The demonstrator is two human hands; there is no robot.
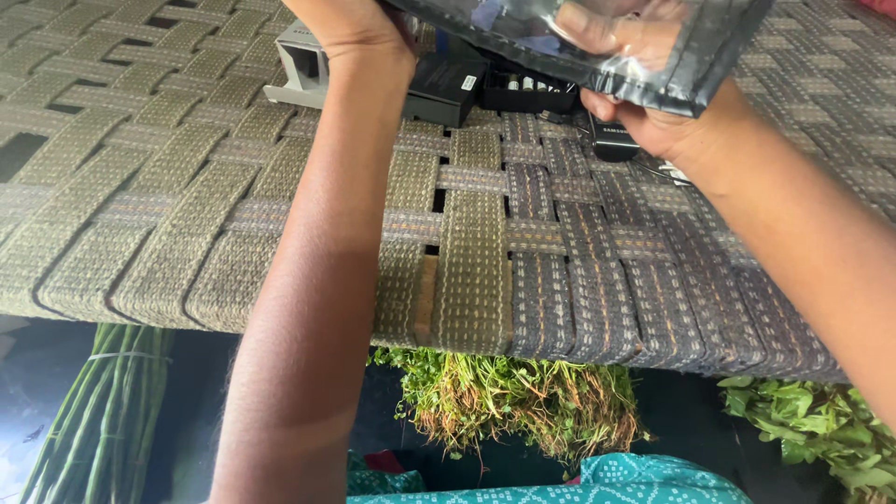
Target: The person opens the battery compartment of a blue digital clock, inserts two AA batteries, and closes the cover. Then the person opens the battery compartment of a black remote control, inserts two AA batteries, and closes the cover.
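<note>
My two hands hold up a clear plastic pouch (597,47) with a dark border over a woven strap cot surface (476,252). At the top edge of the view, my left hand (350,23) grips the pouch's left side. My right hand (644,112) is around the pouch's lower right, fingers seen through the plastic. Under the pouch lie a black box (448,84), a black tray of batteries (527,91) and a small black device (611,142).
A grey plastic holder (299,70) sits at the far left of the items. Below the cot's front edge are green stalks (103,411), a bunch of leafy greens with roots (523,397), more leaves (821,425) and teal patterned cloth (597,481).
</note>
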